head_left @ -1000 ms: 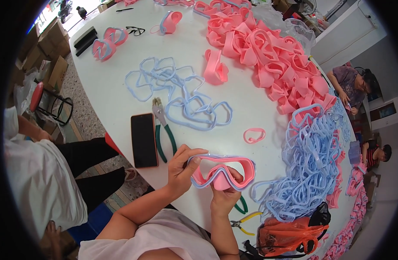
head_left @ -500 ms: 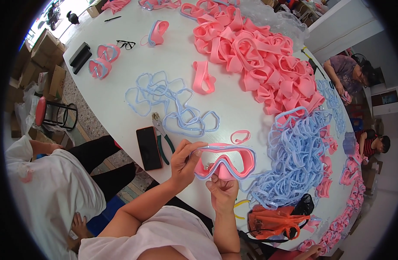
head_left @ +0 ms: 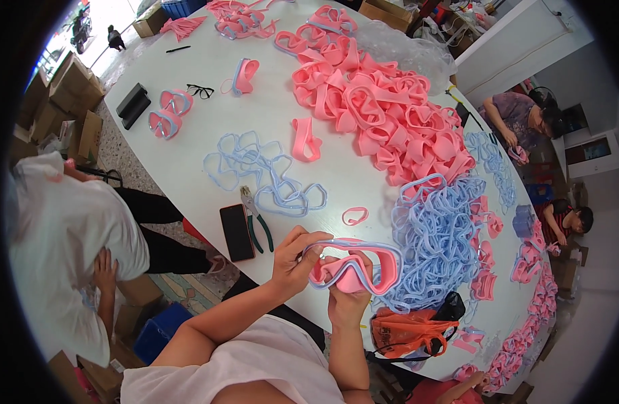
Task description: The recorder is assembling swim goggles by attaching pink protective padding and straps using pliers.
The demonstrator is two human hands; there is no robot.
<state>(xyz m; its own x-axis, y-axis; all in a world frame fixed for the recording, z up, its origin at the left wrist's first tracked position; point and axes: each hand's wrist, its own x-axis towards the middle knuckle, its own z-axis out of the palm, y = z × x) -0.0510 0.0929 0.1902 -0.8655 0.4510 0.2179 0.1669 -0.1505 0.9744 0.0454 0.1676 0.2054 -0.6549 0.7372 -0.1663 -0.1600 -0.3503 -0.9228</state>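
A pink diving mask skirt with a pale blue frame around it (head_left: 390,269) is held up over the near table edge. My left hand (head_left: 294,266) pinches its upper left corner, fingers closed on the rim. From below, my right hand (head_left: 348,301) grips it near the nose pocket, its fingers partly behind the pink rubber. On the table beyond lies a small pink loop (head_left: 354,216). Left of my left hand are a black phone (head_left: 237,233) and green-handled pliers (head_left: 259,225). Several loose pale blue frames (head_left: 282,185) lie farther out.
A heap of pink skirts (head_left: 383,101) and a pile of blue frames (head_left: 437,242) cover the right side. An orange bag (head_left: 407,333) sits near my right arm. Glasses (head_left: 200,91) and a black case (head_left: 133,106) lie far left. A person in white (head_left: 74,236) stands at left.
The mask has tilted, its right side turning downward, and my right hand's fingers have moved up behind it. The whole view has shifted slightly.
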